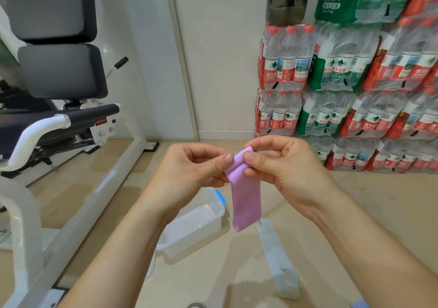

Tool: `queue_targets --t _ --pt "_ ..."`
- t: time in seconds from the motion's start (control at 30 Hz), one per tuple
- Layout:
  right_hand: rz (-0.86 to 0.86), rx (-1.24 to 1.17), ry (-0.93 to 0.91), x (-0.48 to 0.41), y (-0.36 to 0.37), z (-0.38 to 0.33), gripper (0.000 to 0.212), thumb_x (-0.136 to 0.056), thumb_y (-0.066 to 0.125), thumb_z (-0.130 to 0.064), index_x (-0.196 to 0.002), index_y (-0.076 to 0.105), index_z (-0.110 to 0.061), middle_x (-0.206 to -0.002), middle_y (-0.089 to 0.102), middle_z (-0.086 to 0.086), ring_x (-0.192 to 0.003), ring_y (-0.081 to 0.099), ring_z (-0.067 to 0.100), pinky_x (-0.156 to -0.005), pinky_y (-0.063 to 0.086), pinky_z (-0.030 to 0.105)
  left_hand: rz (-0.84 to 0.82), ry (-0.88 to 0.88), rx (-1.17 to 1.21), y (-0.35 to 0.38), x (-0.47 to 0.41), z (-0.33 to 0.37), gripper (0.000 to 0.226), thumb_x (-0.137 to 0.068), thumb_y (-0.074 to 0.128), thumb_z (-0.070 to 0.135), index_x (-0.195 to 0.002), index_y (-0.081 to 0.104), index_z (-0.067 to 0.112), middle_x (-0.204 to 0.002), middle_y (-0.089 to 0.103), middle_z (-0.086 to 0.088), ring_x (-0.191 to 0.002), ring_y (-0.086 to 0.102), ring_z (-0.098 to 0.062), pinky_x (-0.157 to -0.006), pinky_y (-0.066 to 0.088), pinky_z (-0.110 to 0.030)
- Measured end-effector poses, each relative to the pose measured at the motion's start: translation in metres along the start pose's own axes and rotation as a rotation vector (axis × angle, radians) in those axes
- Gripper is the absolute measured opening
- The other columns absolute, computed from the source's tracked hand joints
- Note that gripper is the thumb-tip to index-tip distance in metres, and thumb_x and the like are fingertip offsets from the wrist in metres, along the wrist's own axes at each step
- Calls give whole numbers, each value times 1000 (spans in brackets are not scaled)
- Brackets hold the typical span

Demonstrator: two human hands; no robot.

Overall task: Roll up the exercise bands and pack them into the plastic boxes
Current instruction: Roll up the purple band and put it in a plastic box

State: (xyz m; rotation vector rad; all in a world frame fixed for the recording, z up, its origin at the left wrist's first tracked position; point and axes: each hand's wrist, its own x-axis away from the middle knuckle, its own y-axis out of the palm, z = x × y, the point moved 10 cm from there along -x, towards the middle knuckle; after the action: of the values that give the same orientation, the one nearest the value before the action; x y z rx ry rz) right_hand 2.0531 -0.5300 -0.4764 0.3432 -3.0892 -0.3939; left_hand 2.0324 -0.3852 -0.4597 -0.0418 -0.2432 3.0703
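Observation:
A purple exercise band point(246, 198) hangs in front of me, its top end curled into a small roll. My left hand point(192, 165) and my right hand point(282, 163) both pinch that top end between thumb and fingers. The rest of the band dangles flat. Below it on the floor stands an open clear plastic box point(201, 234) with a blue clip point(220, 196) on its far rim. My left forearm hides part of the box.
A white strap-like piece point(277, 258) lies on the floor to the right of the box. A white and black exercise machine point(71, 108) fills the left side. Stacked packs of water bottles point(350, 89) line the right wall.

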Motion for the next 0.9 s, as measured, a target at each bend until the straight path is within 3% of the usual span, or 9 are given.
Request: queue_targets --t 0.13,0.33,0.57,0.9 --pt "22 19 -15 2 2 0 9 -79 69 2 -84 68 -6 -73 71 14 -63 68 17 -65 58 22 44 12 5 -5 -1 0 16 -71 76 17 -83 75 6 -75 75 -10 -67 70 -16 -70 59 -30" --pt "21 199 -12 5 3 -5 6 -82 72 -9 -87 70 -12 -79 73 10 -67 66 12 -55 53 24 147 42 -4 -13 -3 0 10 -69 80 7 -78 74 7 -74 74 -14 -69 68 -23 -72 57 -38" --pt "39 219 -14 4 -2 -7 6 -81 72 -9 -86 73 -12 -74 73 0 -65 64 9 -53 52 23 147 87 -28 -13 -5 2 13 -69 79 2 -79 74 9 -73 73 -8 -68 68 -14 -64 54 -20" --pt "54 90 9 3 -6 -5 14 -77 73 -1 -85 71 -13 -75 72 4 -64 64 11 -48 47 21 88 68 8 -7 -5 -3 26 -71 78 1 -93 71 12 -89 73 -20 -77 70 -18 -71 56 -23"
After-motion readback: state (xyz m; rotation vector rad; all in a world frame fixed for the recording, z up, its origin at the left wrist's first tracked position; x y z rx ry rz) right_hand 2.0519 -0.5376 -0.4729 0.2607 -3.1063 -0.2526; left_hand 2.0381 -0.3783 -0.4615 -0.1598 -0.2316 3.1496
